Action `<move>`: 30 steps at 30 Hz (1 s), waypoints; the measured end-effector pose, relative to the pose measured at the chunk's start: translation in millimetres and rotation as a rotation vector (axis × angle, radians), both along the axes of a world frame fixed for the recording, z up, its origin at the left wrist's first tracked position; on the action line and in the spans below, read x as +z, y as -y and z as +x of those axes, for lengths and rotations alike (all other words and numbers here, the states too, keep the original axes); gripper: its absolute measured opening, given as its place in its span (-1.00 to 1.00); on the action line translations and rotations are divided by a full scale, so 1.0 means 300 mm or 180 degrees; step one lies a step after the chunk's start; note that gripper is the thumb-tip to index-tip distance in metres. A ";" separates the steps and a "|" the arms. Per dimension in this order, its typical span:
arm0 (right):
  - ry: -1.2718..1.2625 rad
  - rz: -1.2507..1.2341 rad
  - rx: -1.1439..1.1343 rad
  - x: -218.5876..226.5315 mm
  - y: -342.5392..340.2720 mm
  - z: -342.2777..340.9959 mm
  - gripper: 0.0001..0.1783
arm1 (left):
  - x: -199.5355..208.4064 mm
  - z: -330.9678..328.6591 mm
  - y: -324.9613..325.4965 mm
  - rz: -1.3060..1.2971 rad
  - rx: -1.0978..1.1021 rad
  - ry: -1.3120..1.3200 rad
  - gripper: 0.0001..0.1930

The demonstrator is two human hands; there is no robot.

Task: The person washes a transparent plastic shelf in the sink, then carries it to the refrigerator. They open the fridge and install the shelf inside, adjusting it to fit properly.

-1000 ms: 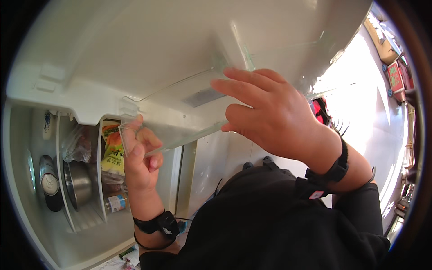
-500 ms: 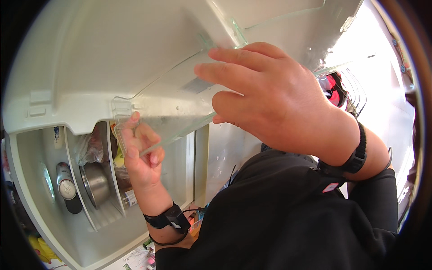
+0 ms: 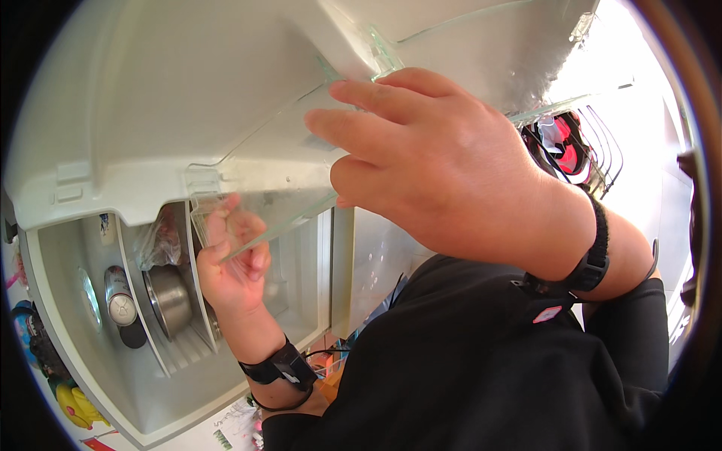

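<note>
A clear, see-through panel with a raised rim [image 3: 252, 154], like a fridge shelf or bin, slants across the middle against a white moulded surface. My left hand [image 3: 235, 267] is closed round its lower left end; some of the fingers show through the clear material. My right hand [image 3: 444, 154] reaches over the panel's front edge from the right. Its index and middle fingers extend over the panel and the thumb lies by the lower edge, so the hand grips that edge. The palm side of the right hand is hidden.
On the left, a pale compartment with upright dividers [image 3: 143, 301] holds a metal bowl [image 3: 171, 301], a can [image 3: 122, 307] and a plastic bag [image 3: 162, 240]. A yellow toy-like thing [image 3: 79, 406] lies at lower left. A wire rack [image 3: 602, 150] with pink and black items stands at right.
My right hand has shifted a little left along with the clear panel. My left hand stays on its end, slightly further left. The compartment and its contents appear slightly further right.
</note>
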State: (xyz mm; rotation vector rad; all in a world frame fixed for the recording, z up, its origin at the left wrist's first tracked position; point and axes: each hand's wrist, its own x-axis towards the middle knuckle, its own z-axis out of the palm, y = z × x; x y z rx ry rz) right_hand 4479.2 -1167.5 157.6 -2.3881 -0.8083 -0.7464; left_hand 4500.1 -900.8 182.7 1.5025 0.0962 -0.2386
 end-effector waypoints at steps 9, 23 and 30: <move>-0.0124 -0.0312 -0.0010 0.029 -0.005 0.004 -0.87 | -0.008 0.029 -0.025 -0.0137 -0.0253 0.0063 -0.37; -0.1118 -0.0402 0.0811 0.255 -0.355 0.364 -0.62 | -0.017 0.030 -0.014 -0.0329 -0.0258 0.0090 -0.53; -0.0837 -0.0857 0.0994 0.229 -0.390 0.403 -0.81 | -0.031 0.036 -0.015 -0.0495 -0.0139 -0.0037 -0.54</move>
